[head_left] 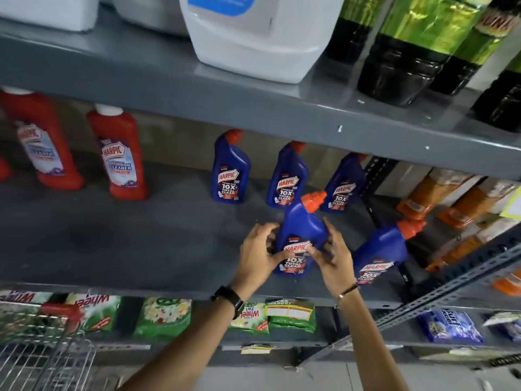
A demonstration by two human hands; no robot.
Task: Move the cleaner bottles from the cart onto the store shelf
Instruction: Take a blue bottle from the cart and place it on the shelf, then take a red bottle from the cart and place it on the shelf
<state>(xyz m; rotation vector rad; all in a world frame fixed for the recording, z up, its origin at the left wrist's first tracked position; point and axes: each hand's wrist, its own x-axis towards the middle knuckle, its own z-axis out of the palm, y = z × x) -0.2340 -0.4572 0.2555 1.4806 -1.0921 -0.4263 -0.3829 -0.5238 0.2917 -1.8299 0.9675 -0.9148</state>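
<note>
A blue cleaner bottle (303, 231) with an orange-red cap stands near the front of the grey middle shelf (141, 235). My left hand (258, 256) grips its left side and my right hand (331, 255) grips its right side, thumbs on the label. Another blue bottle (380, 249) leans just to the right at the shelf front. Three more blue bottles (231, 167) stand in a row at the back. Two red cleaner bottles (121, 153) stand at the back left. The wire cart (48, 359) shows at the bottom left.
The upper shelf (197, 88) overhangs the bottles, carrying a white jug (259, 38) and dark bottles (403, 60). Green detergent packets (162, 317) lie on the lower shelf. A slotted metal upright (439, 280) and orange packs (439, 193) bound the right side.
</note>
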